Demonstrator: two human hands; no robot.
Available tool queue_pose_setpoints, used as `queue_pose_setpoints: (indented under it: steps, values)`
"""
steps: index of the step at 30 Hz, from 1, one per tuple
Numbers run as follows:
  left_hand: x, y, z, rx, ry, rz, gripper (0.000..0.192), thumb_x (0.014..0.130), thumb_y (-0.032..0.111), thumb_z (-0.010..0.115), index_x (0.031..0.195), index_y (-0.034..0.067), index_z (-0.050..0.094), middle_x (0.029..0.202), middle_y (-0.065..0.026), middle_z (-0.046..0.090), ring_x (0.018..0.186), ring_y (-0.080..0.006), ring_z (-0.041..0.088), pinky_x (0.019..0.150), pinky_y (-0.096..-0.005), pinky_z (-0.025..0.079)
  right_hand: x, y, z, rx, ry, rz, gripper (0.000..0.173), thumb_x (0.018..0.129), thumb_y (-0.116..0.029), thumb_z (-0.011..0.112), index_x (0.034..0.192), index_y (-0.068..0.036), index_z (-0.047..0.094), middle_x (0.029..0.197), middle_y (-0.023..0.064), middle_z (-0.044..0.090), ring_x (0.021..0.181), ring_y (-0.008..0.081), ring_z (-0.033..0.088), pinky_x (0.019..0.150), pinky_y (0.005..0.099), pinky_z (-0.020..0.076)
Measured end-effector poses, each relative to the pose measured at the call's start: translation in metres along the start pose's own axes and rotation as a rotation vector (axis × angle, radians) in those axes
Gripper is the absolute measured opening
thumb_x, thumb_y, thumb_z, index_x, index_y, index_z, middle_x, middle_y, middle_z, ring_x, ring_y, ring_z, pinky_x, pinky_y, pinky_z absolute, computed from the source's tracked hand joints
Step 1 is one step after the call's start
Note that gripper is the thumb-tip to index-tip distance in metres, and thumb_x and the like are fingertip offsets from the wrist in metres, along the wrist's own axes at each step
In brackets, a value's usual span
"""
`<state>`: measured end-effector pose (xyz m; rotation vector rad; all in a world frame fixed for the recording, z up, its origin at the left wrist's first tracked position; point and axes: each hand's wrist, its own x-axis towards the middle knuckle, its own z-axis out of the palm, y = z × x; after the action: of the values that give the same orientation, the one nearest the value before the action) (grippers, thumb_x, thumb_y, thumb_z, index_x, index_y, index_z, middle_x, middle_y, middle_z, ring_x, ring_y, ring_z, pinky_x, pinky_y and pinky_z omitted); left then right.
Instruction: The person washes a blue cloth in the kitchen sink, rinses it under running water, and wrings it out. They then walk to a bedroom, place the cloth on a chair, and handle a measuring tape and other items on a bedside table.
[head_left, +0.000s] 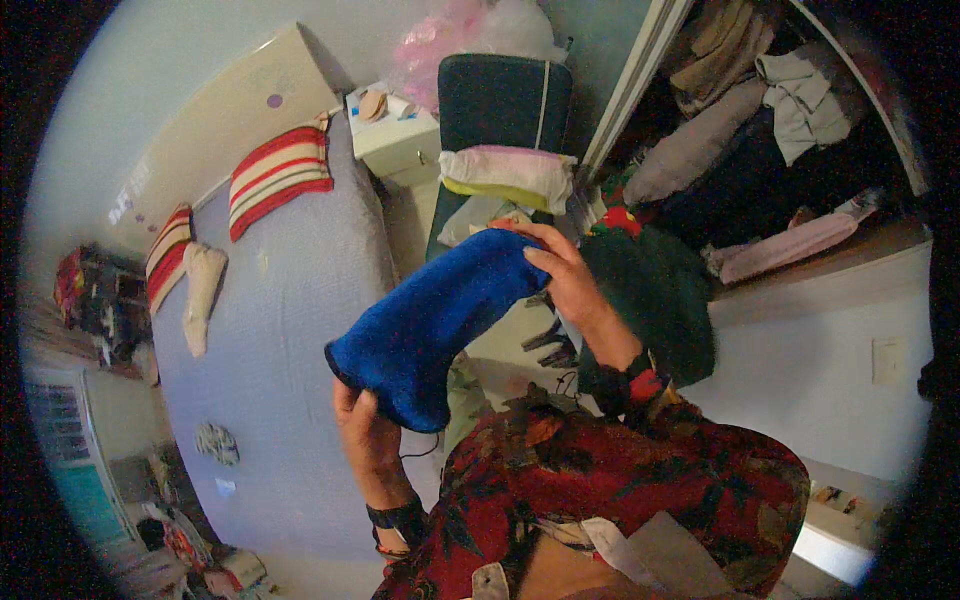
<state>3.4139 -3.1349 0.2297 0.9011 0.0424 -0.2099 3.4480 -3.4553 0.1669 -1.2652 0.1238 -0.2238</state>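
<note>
Both my hands hold a blue cloth item (442, 300), curved like a large sock, out in front of my body. My left hand (367, 420) grips its lower-left edge, thumb on top and the other fingers mostly hidden beneath. At the upper-right end, my right hand (562, 270) pinches the cloth between thumb and fingers. On the bed (300, 450) to the left lies a cream sock-shaped item (201, 292), beside a striped pillow (169, 255). A small crumpled grey cloth (217, 444) rests nearer me on the bed.
Beyond my hands stands a dark chair (499, 97) with folded cloths (506, 176) on it. A white nightstand (397, 142) is beside the bed. Clothes (705, 150) fill an open wardrobe at right, and a dark green garment (652, 300) hangs near my right forearm.
</note>
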Motion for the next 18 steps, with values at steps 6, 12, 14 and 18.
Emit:
queue_pose_setpoints:
  steps: [6,12,14,18]
  values:
    - [0.129,-0.01,0.016,0.681,-0.552,-0.253,0.048,0.09,0.013,0.064,0.133,-0.002,0.051,0.136,-0.0136,0.052,0.124,-0.0227,0.05,0.107,-0.0348,0.037,0.04,0.066,0.073,0.789,0.043,0.664,0.055,0.094,-0.049,0.053,0.138,-0.015,0.047,0.13,0.0098,0.055,0.117,0.0248,0.053,0.104,0.0447,0.0404]
    - [0.22,-0.016,0.002,0.746,-0.7,-0.538,0.043,0.095,0.013,0.056,0.136,0.002,0.05,0.127,-0.0088,0.059,0.114,-0.0179,0.058,0.096,-0.0307,0.044,0.122,0.072,0.083,0.852,0.012,0.48,0.037,0.093,-0.033,0.06,0.12,-0.008,0.062,0.109,0.0081,0.069,0.094,0.0249,0.067,0.088,0.0406,0.054]
    - [0.244,-0.013,-0.004,0.61,-0.692,-0.503,0.041,0.096,0.012,0.055,0.135,0.002,0.051,0.126,-0.0084,0.06,0.112,-0.0182,0.059,0.094,-0.031,0.045,0.135,0.07,0.068,0.838,0.128,0.465,0.038,0.092,-0.025,0.061,0.125,-0.008,0.057,0.114,0.0105,0.066,0.101,0.0264,0.065,0.093,0.0432,0.0519]
    - [0.294,-0.017,-0.015,0.472,-0.467,-0.582,0.035,0.096,0.014,0.053,0.13,0.002,0.055,0.125,-0.0097,0.061,0.108,-0.0202,0.061,0.091,-0.0325,0.047,0.139,0.09,0.011,-0.182,0.331,0.178,0.049,0.09,-0.004,0.06,0.136,-0.007,0.047,0.123,0.0135,0.06,0.11,0.0275,0.061,0.096,0.0398,0.0492]
